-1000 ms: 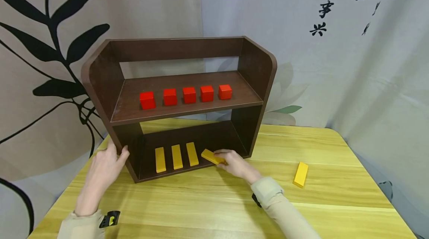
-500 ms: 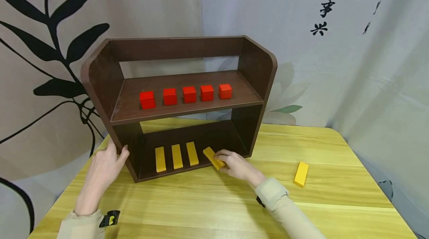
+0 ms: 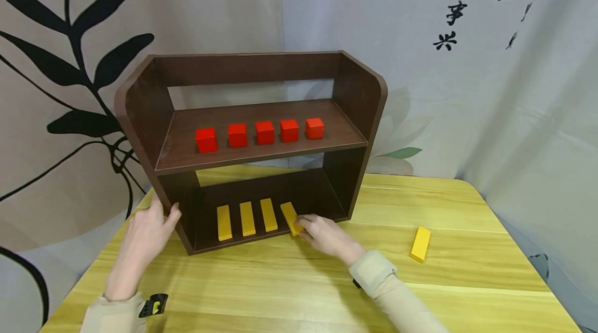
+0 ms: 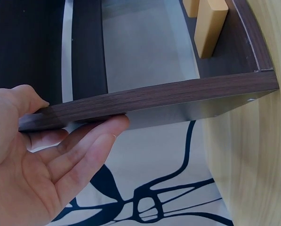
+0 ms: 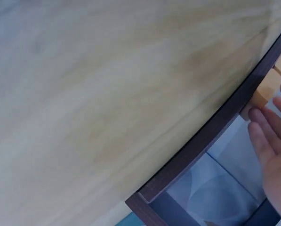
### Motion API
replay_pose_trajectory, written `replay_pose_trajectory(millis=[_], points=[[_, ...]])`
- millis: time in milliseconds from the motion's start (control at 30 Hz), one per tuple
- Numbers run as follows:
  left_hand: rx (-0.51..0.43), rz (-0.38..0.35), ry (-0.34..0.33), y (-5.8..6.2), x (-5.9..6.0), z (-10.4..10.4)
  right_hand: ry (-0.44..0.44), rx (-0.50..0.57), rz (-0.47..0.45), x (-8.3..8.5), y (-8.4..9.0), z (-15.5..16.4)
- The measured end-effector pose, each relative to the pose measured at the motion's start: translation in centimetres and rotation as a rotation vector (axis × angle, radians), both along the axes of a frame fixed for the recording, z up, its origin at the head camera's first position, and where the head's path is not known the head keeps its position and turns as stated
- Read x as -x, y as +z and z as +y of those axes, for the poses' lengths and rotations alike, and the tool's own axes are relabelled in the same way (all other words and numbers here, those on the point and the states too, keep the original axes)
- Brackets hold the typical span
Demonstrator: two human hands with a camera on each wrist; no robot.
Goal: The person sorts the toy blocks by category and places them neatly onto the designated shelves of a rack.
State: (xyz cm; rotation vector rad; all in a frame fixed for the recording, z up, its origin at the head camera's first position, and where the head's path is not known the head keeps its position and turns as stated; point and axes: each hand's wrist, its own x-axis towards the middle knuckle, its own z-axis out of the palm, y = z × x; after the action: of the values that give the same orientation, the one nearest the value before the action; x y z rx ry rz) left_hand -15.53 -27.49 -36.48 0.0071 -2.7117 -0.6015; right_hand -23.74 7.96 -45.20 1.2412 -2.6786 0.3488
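Observation:
A dark brown two-tier shelf (image 3: pixel 247 70) stands on the table. My left hand (image 3: pixel 147 232) grips its left side panel; in the left wrist view the thumb lies on one side of the panel edge (image 4: pixel 154 94) and the fingers on the other. My right hand (image 3: pixel 327 234) pinches a yellow rectangular block (image 3: pixel 288 214) at the front of the lower tier. The right wrist view has the fingers against that block (image 5: pixel 268 89), close to the shelf's front edge. Left of it, three more yellow blocks (image 3: pixel 247 219) lie in a row.
Several red cubes (image 3: pixel 264 133) line the upper tier. Another yellow block (image 3: pixel 420 244) lies on the wooden table (image 3: pixel 476 271), right of the shelf. Behind hangs a pale curtain (image 3: pixel 402 22) with dark leaves and writing.
My right hand has turned the yellow block from slanting sideways to nearly in line with the row and lowered it onto the lower tier's front. The left hand has stayed put.

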Motion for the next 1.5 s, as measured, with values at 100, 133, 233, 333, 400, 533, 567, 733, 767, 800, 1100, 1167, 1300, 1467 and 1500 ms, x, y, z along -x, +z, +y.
replay_pose_trajectory(millis=[100,133,233,333,400,533,567,733,767,800,1100,1167,1300,1467,1500], points=[[-0.003,0.013,0.001,0.0,0.0,0.0,0.009,-0.031,0.0,-0.2,0.0,0.0],[-0.004,0.012,0.002,0.0,0.0,0.0,0.014,-0.036,0.004,-0.3,0.0,0.0],[-0.006,0.008,0.005,0.1,0.0,0.0,0.011,-0.044,0.009,-0.4,-0.1,-0.1],[-0.007,0.005,0.002,0.0,0.0,0.0,0.007,-0.048,0.014,-0.5,-0.3,-0.3],[-0.007,0.005,0.0,0.0,0.0,0.0,0.008,-0.048,0.021,-0.4,-0.3,-0.4],[-0.006,0.011,0.0,0.0,0.0,0.0,0.0,-0.054,0.014,-0.4,-0.4,-0.6],[-0.006,0.01,0.001,0.0,0.0,0.0,-0.002,-0.056,0.01,-0.4,-0.4,-0.6],[-0.01,-0.003,-0.002,-0.1,0.0,0.0,-0.017,-0.057,-0.018,-0.2,-0.5,-0.8],[-0.011,-0.006,-0.001,0.0,0.0,0.0,-0.021,-0.059,-0.021,-0.2,-0.5,-0.9],[-0.011,-0.007,0.0,0.0,0.0,0.0,-0.025,-0.062,-0.024,-0.2,-0.5,-0.9],[-0.014,-0.014,0.003,0.1,0.0,0.0,-0.021,-0.067,-0.007,-0.1,-0.5,-1.1],[-0.015,-0.017,0.001,0.1,0.0,0.0,-0.021,-0.064,-0.011,-0.1,-0.5,-1.1],[-0.017,-0.021,0.0,0.0,0.0,0.0,-0.023,-0.063,-0.01,-0.1,-0.6,-1.0],[-0.013,-0.015,0.002,0.1,0.0,0.0,-0.013,-0.049,-0.005,0.0,-0.8,-0.9],[-0.012,-0.012,0.002,0.1,0.0,0.0,-0.01,-0.045,-0.001,0.0,-0.9,-0.9]])
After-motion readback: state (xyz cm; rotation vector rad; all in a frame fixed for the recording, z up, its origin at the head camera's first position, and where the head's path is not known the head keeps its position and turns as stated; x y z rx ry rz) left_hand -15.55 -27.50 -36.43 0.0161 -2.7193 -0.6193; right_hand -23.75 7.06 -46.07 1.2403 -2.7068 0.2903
